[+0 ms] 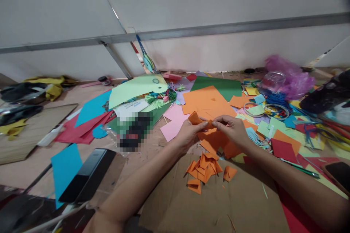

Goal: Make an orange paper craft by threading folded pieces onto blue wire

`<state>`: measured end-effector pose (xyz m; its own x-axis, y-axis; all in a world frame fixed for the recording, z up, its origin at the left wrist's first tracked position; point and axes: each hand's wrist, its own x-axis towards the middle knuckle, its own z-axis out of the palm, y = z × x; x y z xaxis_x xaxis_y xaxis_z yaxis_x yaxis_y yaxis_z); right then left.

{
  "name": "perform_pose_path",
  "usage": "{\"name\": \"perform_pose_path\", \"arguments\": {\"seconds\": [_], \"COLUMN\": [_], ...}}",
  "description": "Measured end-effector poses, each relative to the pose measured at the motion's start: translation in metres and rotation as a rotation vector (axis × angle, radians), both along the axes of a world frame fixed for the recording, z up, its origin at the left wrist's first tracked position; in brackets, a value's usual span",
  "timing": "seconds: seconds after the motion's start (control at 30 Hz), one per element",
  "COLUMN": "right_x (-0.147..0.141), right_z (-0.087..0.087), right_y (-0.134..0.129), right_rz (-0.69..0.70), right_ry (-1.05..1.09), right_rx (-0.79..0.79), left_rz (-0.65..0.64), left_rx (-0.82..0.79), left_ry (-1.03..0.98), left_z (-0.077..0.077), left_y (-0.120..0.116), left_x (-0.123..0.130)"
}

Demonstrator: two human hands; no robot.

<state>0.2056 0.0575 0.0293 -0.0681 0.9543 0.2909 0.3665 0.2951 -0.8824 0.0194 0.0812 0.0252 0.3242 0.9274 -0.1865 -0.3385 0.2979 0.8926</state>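
Pale wall panels (218, 0) crossed by a grey metal rail (224, 29) filled the upper half of the frame, and below them a cluttered pinkish work surface (153, 153) spread from side to side. Just right of the frame's middle, the left hand (193, 131) and the right hand (232, 125) met over a small piece of orange paper (195, 118). Both were closed on it, the left gripping it between thumb and fingers, the right pinching its right end.

At lower centre lay a brown cardboard sheet (177, 204), bearing a heap of folded orange paper pieces (205, 166); one more folded piece (229, 173) sat just to the right of the heap. Larger orange sheets (207, 100) were spread behind the hands, with a dark green sheet (226, 86) beyond.

Left of centre, a pale green sheet (133, 91) lay near bright blue paper (91, 107) and red sheets (82, 131). Toward the lower left, a black device (90, 174) rested partly over another blue piece (65, 164). At the right, a clear jar (273, 80) stood before a purple plastic bag (292, 71), above scattered coloured scraps, and a phone (339, 174) lay by the right edge.
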Motion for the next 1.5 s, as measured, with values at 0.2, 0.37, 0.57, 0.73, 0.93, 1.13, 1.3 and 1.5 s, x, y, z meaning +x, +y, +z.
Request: {"name": "perform_pose_path", "arguments": {"seconds": [0.2, 0.37, 0.57, 0.73, 0.93, 1.13, 1.3, 1.5], "right_x": [0.002, 0.002, 0.002, 0.004, 0.005, -0.006, -0.017, -0.006], "right_z": [-0.002, -0.002, 0.006, 0.019, 0.027, 0.031, 0.032, 0.008], "right_y": [0.005, 0.004, 0.006, 0.004, -0.021, -0.060, -0.082, -0.088], "right_rz": [0.015, 0.022, -0.013, 0.022, 0.082, 0.014, -0.020, -0.096], "right_ry": [0.065, 0.055, 0.135, 0.158, 0.029, 0.099, 0.108, 0.028], "right_rx": [-0.086, -0.086, -0.075, -0.128, -0.164, -0.128, -0.070, -0.084], "left_rz": [0.030, -0.017, 0.005, 0.047, 0.066, 0.073, 0.030, 0.212], "left_rx": [-0.051, -0.056, 0.075, 0.208, 0.255, 0.217, 0.251, 0.185], "left_ry": [-0.057, -0.057, 0.101, 0.174, 0.177, 0.093, 0.021, 0.022], "left_z": [-0.002, -0.006, 0.003, 0.014, 0.015, 0.016, 0.017, 0.000], "left_y": [0.005, 0.004, 0.006, 0.007, -0.013, -0.051, -0.067, -0.054], "left_x": [-0.003, -0.003, -0.006, -0.007, -0.007, -0.005, -0.004, -0.017]}}
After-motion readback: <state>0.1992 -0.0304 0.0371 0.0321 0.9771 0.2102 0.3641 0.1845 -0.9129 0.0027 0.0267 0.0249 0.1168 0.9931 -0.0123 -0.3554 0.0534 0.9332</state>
